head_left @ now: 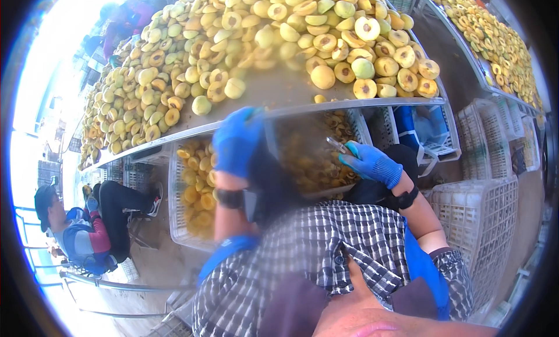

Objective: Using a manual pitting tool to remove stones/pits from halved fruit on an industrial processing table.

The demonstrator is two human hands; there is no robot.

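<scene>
Although I cannot tell from here whether the left hand (237, 140) pinches anything, the peach halves (218, 78) heaped beyond on the table (273, 84) look light, bruisable and slick where cut; I'd cup their skins. Farther right, the right hand (372, 164) grips a slim metal tool (336, 145).

A: Exposure?
B: Bright overall. Strong light enters far to the left of the left hand (237, 140), where glare burns detail to white. Just right of that hand, below the table edge (384, 103), the scene is darker and shaded.
A: Focus?
B: A hazy smear beside the left hand softens its outline and veils part of the checked shirt (361, 226) below. The right hand (372, 162) and the fruit halves (367, 28) above it read clearer.
A: Distortion?
B: Straight lines bow well out from both hands; a black surround closes the rim, blue-fringed at left.
</scene>
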